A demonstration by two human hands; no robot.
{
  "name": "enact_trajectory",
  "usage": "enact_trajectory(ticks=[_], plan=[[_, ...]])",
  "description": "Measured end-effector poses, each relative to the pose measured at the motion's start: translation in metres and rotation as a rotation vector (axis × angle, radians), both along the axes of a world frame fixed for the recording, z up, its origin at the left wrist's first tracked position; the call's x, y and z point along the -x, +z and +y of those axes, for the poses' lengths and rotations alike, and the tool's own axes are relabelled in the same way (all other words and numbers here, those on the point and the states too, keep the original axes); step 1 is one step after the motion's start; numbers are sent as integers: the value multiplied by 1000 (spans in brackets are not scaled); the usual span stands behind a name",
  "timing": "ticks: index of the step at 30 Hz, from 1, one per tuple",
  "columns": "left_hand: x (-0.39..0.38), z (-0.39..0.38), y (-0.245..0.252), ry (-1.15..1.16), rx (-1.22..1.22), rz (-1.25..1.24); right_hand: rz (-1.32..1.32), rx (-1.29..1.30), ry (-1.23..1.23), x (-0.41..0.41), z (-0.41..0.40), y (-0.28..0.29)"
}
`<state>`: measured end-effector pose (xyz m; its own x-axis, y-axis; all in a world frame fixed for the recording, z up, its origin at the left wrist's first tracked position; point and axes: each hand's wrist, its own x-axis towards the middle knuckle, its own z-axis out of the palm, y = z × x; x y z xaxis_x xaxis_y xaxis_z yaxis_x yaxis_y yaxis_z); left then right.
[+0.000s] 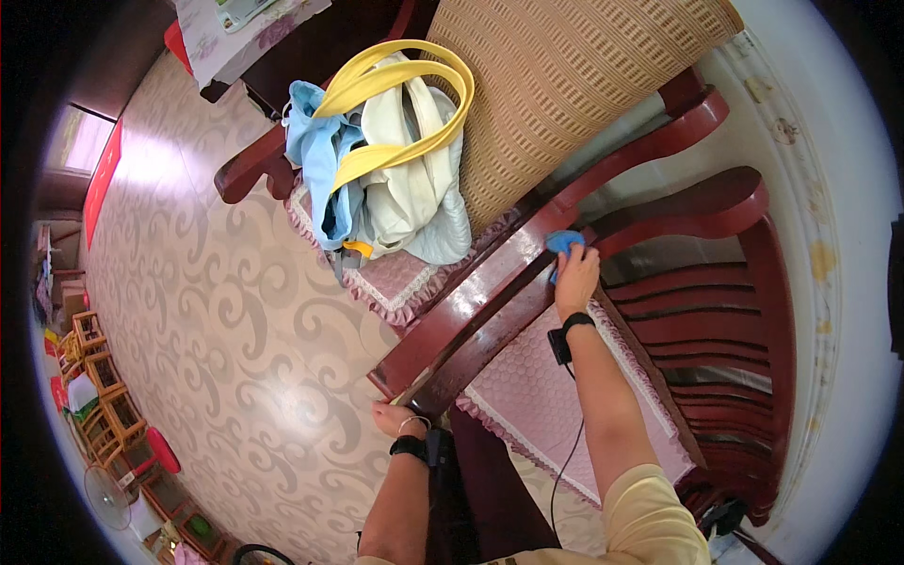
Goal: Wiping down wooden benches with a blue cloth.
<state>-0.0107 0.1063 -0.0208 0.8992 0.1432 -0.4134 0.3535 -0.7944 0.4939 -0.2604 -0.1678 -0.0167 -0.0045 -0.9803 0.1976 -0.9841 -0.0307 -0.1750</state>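
My right hand point(578, 277) grips a blue cloth point(565, 241) and presses it on a dark red wooden armrest point(519, 296), close to where it meets the chair's curved back. Just beyond runs a second glossy armrest point(470, 289), nearly parallel to the first. My left hand point(393, 417) is at the near front ends of these armrests, its fingers curled against the wood; part of them is hidden, so its hold is unclear. Under my right arm lies a pink quilted seat cushion point(537, 374) with a ruffled, lace-trimmed edge.
A white and light-blue fabric bag point(406, 176) with yellow handles rests on another pink cushion point(395, 286). Behind it stands a woven tan mat point(558, 92). Slatted chair back point(692, 318) lies right. Wooden stools point(106, 374) and a fan point(107, 496) line the far left. A cable point(571, 452) hangs from my right wrist.
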Motion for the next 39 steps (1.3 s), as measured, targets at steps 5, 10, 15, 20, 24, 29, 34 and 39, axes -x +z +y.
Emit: enact_trajectory(ticks=[5, 10, 15, 20, 24, 29, 34, 39], plan=[[6, -20, 22, -5, -75, 6, -84, 162, -313, -15, 2, 5], [4, -16, 22, -32, -167, 30, -181, 31, -78, -52, 92, -15], [1, -16, 23, -74, -216, 23, -384, -108, 12, -44, 94, -4], [-2, -15, 23, -61, -201, 24, -242, 188, -151, -9, -26, 48], [2, -18, 17, -79, -223, 24, 187, -71, -168, 19, -63, 11], [0, -18, 19, -43, -223, 23, 42, -77, -230, -9, -33, 1], [-6, -6, 12, -73, -208, 32, -127, -10, -69, -28, 45, 4], [4, -25, 28, -24, -168, 47, -237, -25, 5, -25, 65, 5]])
